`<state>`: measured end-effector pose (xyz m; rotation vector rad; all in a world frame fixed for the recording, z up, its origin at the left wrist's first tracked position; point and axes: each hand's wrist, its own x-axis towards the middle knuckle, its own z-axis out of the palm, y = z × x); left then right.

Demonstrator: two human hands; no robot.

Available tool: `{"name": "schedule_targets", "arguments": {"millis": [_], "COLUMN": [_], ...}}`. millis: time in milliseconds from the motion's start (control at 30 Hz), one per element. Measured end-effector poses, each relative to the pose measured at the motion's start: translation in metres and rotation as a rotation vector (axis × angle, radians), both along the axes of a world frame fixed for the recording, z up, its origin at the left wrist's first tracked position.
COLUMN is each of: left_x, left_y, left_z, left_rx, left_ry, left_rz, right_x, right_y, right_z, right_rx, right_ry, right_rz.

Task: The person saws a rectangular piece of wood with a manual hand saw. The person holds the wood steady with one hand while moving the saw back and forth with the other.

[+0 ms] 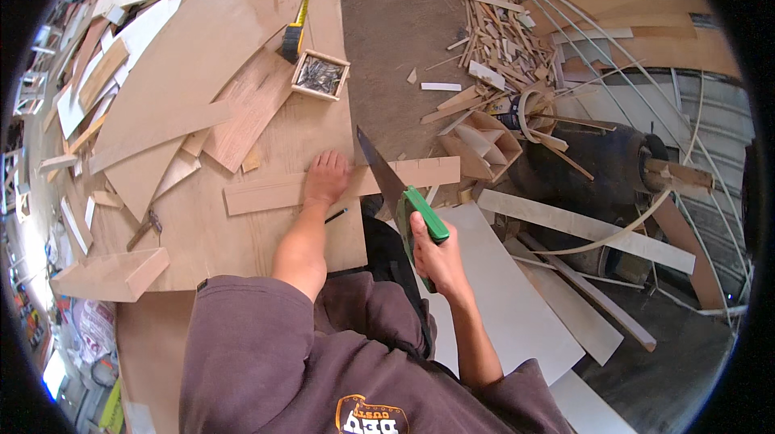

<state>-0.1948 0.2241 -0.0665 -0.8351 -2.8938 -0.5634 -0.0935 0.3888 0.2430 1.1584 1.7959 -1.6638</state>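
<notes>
My left hand lies flat across a narrow wooden board, pressing it onto the plywood tabletop. The board's right end juts past the table edge and bears several short dark marks. My right hand is wrapped around the green handle of a handsaw. Its blade slants up and left across the overhanging part of the board, just right of my left hand; whether the teeth touch the wood I cannot tell. Beside my left wrist lies a dark pencil.
A small wooden box of nails and a yellow-black tape measure stand at the far table edge. Plywood offcuts and a hammer lie to the left. Scrap wood, a dark drum and white panels crowd the right.
</notes>
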Motion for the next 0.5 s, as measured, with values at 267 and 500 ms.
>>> {"name": "schedule_targets", "arguments": {"millis": [267,500], "left_x": [-0.002,-0.001], "left_y": [-0.001,0.001], "left_z": [0.003,-0.002], "left_rx": [-0.02,0.007], "left_ry": [-0.028,-0.001], "left_rz": [-0.004,0.002], "right_x": [0.018,0.018], "right_y": [-0.014,-0.015], "right_z": [-0.005,0.002], "right_rx": [0.133,0.127], "right_ry": [0.192,0.182], "right_rz": [0.156,0.103]}}
